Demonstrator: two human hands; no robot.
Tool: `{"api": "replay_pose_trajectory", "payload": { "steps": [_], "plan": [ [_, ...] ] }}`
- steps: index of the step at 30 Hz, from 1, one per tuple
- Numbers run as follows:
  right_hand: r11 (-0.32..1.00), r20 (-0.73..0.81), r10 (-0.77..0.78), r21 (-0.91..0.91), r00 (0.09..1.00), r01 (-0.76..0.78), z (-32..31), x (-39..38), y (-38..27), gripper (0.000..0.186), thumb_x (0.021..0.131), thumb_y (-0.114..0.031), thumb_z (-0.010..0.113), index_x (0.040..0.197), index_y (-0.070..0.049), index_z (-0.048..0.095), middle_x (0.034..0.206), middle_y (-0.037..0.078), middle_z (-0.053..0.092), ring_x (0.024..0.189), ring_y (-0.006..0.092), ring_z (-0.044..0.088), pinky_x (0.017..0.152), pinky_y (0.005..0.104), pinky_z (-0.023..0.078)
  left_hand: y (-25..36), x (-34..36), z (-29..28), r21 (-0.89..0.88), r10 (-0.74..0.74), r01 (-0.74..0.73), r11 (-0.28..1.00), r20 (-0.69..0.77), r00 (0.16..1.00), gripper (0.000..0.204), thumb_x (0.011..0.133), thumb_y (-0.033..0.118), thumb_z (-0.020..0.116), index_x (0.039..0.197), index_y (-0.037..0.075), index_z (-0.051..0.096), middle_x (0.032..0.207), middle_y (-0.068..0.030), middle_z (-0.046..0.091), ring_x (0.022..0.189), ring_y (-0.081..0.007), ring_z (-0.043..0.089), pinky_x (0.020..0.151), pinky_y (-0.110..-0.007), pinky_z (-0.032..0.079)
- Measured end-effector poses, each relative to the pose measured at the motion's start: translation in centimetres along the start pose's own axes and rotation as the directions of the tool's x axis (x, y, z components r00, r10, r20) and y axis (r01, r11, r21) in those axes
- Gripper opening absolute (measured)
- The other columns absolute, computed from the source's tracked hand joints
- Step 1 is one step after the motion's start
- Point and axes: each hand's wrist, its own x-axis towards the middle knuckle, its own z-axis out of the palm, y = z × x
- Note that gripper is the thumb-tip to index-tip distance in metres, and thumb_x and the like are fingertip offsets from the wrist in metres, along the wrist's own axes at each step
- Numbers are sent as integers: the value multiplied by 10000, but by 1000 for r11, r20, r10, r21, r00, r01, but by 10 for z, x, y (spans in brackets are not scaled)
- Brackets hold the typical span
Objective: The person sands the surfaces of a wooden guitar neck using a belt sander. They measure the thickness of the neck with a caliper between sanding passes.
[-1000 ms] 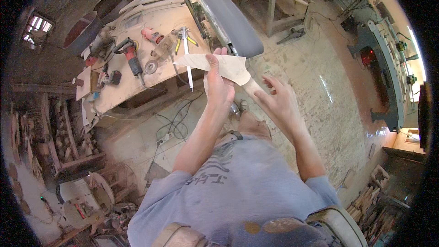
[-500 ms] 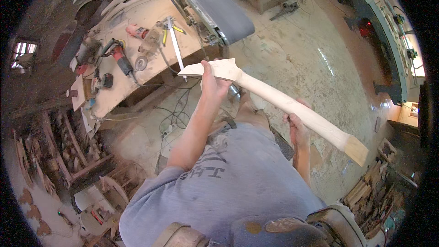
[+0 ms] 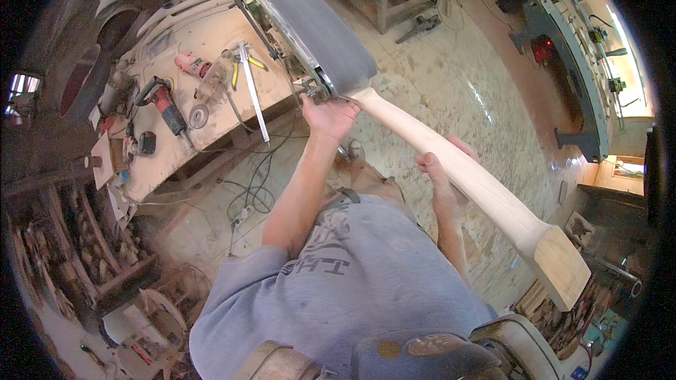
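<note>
A long pale wooden piece [image 3: 465, 172], shaped like an instrument neck with a squared block at its lower right end, slopes across in front of me. Its upper left end goes out of sight at the rounded front of a belt sander [image 3: 320, 28] with a dark grey belt. Next to that end my left hand [image 3: 331, 116] bears the wood, palm turned up and thumb apart, its fingertips hidden below the belt. Around the middle of the shaft my right hand [image 3: 443, 172] is closed, thumb on the near side and fingers on the far side.
Left of the sander a workbench [image 3: 218, 42] carries an angle grinder [image 3: 167, 105], pliers with yellow handles [image 3: 252, 62] and a caliper [image 3: 253, 95]. Cables [image 3: 257, 186] lie on the floor. Wood offcuts [image 3: 77, 232] fill a rack at left. A grey machine [image 3: 577, 77] stands right.
The wooden piece has moved up against the sander, its upper left end now hidden there. Both hands moved with it, and the block end swung down and right.
</note>
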Motion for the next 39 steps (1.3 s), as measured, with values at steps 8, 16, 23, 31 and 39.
{"api": "replay_pose_trajectory", "payload": {
  "steps": [8, 16, 23, 31, 39],
  "plan": [
    [993, 48, -86, -79, 995, 89, 23, 21, 23, 557, 894, -106, 784, 1311, 20, 437, 1099, 203, 646, 870, 244, 731, 739, 339, 630, 12, 13, 12, 16, 94, -93, 996, -103, 990, 824, 983, 700, 350, 1540, 93, 368, 1588, -169, 371, 1461, -397, 352, 1203, -630, 262],
    [971, 57, -155, -176, 986, 163, 15, 23, 31, 549, 901, -72, 767, 1330, 1, 433, 1083, 198, 665, 829, 249, 735, 742, 351, 639, 15, 16, -2, -15, 46, -47, 999, -76, 996, 948, 954, 790, 291, 1571, 71, 270, 1586, -210, 332, 1464, -422, 330, 1178, -652, 301],
    [967, 6, -173, -187, 985, 171, 21, 30, 36, 528, 899, -36, 753, 1322, 7, 439, 1089, 199, 664, 845, 262, 735, 738, 350, 645, 13, 22, -1, 62, 49, -49, 997, 5, 999, 793, 984, 659, 352, 1528, 82, 380, 1575, -190, 384, 1443, -414, 375, 1176, -634, 325],
    [925, 9, -242, -298, 970, 234, -9, 13, 15, 575, 867, -108, 810, 1298, 17, 451, 1072, 192, 660, 817, 250, 732, 716, 343, 643, 0, 14, -20, -101, -108, 126, 987, 162, 981, 894, 937, 744, 342, 1558, 101, 335, 1605, -170, 340, 1476, -420, 319, 1201, -622, 278],
    [878, 51, -377, -297, 925, 375, 15, 28, 50, 605, 839, -149, 856, 1272, 15, 467, 1048, 167, 650, 818, 230, 722, 703, 319, 624, 21, 40, -29, 18, -20, 18, 1000, 141, 990, 917, 935, 800, 278, 1562, 136, 353, 1592, -166, 359, 1452, -385, 350, 1196, -620, 269]
  ]
}}
